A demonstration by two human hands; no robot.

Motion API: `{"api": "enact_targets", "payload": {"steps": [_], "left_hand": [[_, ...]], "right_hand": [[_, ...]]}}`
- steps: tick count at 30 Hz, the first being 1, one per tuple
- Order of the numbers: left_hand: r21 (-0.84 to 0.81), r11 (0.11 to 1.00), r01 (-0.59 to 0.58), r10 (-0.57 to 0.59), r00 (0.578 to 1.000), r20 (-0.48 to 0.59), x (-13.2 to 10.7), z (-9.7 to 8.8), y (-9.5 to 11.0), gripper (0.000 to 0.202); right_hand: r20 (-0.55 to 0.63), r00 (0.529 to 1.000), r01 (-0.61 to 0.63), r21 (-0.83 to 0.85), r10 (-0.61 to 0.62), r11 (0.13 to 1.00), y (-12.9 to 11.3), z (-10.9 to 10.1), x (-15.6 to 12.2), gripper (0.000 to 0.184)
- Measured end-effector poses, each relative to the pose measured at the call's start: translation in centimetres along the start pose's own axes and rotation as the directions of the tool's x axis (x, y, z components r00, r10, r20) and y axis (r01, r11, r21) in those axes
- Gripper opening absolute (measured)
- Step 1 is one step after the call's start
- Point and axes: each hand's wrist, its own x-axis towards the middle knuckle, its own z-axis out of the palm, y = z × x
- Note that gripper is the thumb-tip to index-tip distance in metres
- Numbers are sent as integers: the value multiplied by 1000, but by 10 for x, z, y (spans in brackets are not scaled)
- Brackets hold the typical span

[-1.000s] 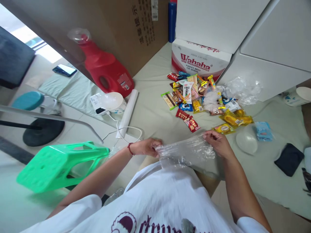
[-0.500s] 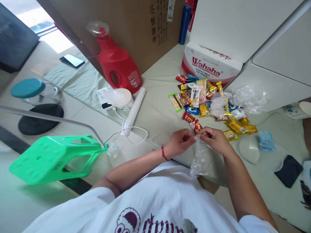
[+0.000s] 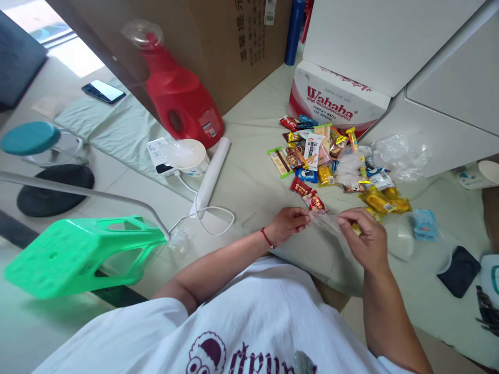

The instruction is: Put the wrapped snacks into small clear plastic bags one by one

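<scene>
A thin clear plastic bag (image 3: 329,224) is stretched between my two hands just above the pale green mat (image 3: 249,182). My left hand (image 3: 289,224) pinches its left edge, a red cord round the wrist. My right hand (image 3: 364,236) pinches the right edge with fingers curled. Just beyond my hands lies a pile of wrapped snacks (image 3: 331,156), with two red packets (image 3: 307,193) nearest.
A Wahaha carton (image 3: 335,101) and white boxes stand behind the snacks. A red detergent jug (image 3: 179,98), a white bowl (image 3: 187,155), a white roll (image 3: 210,174) and a cable lie left. A green stool (image 3: 81,254) lies tipped at lower left. A white lid (image 3: 401,241) and a dark pouch (image 3: 458,270) lie right.
The bag was held wide, then my hands came together at its top and it hung down. Now my hands have drawn apart again, stretching it.
</scene>
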Motion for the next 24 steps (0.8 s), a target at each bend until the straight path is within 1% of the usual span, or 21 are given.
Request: {"api": "enact_targets", "payload": {"steps": [2,3,4,6,9,10,12,14,16,19,22,24], "left_hand": [[9,1000,-21,21,1000,7,0,2,-2,43],[20,999,-33,33,999,9,-1,3,-3,41],[35,998,-44,43,999,8,-1,4,-3,38],[84,995,-46,47,999,-9,-2,5,-3,33],[160,987,-18,29,997,-69,-5,5,-2,27],[178,984,-13,29,996,-88,-6,4,-1,27],[211,977,-17,40,994,-105,-7,4,0,28],[260,965,-28,56,993,-99,-9,4,0,30],[299,952,-58,87,992,-87,-10,6,-1,31],[316,941,-119,143,988,-54,-10,9,-4,29],[324,938,-123,142,989,-35,-9,9,-4,25],[346,932,-108,137,989,-60,-10,7,-4,22]], "right_hand": [[113,993,42,6,-42,999,-2,9,-10,15],[137,989,52,2,-51,999,0,15,-13,18],[137,989,49,0,-48,999,4,21,-15,20],[138,990,-3,42,-3,999,13,30,-16,17],[174,979,-134,160,105,978,25,32,-14,15],[158,979,-153,163,127,975,27,30,-14,16],[70,991,-124,89,118,988,24,26,-14,16],[12,999,-39,-20,39,999,15,25,-16,15],[14,999,31,-81,-30,996,5,26,-17,15],[40,998,51,-59,-48,997,-2,32,-18,14],[53,999,-3,26,2,1000,3,35,-18,14],[46,997,-58,71,55,996,9,33,-19,14]]}}
